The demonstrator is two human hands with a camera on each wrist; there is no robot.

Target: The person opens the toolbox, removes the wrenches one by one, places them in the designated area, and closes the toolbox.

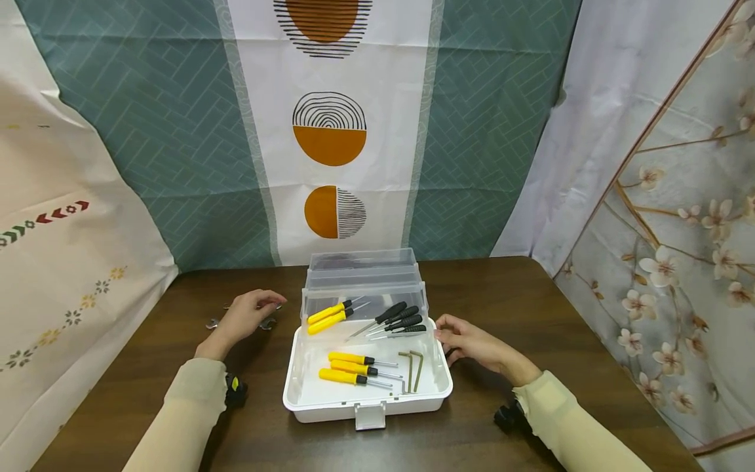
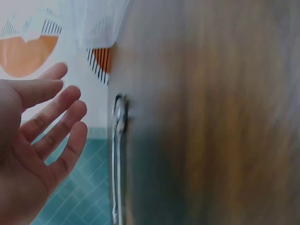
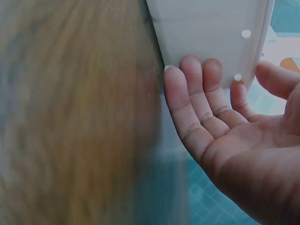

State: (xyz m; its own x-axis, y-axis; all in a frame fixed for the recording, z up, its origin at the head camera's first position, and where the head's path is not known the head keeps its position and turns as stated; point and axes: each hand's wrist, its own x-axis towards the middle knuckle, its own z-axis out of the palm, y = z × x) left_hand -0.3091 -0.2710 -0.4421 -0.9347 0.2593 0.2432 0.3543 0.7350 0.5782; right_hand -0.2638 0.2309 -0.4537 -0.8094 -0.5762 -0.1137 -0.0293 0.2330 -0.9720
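wooden table (image 1: 489,295) — right grip (image 1: 476,342) touching toolbox (image 1: 327,415) — left grip (image 1: 243,314) near wrenches (image 1: 267,324)

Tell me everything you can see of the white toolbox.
The toolbox looks like white plastic, shallow with rounded corners, an unfastened latch at the front. Its clear lid stands open at the back. It sits on the brown table, with yellow screwdrivers, black screwdrivers and bent hex keys in it. The right hand is at its right side, apparently touching it.

White toolbox (image 1: 327,413), its clear lid (image 1: 362,278) raised, stands open on the bench (image 1: 489,288), silvery metal wrenches (image 1: 267,324) lying to its left
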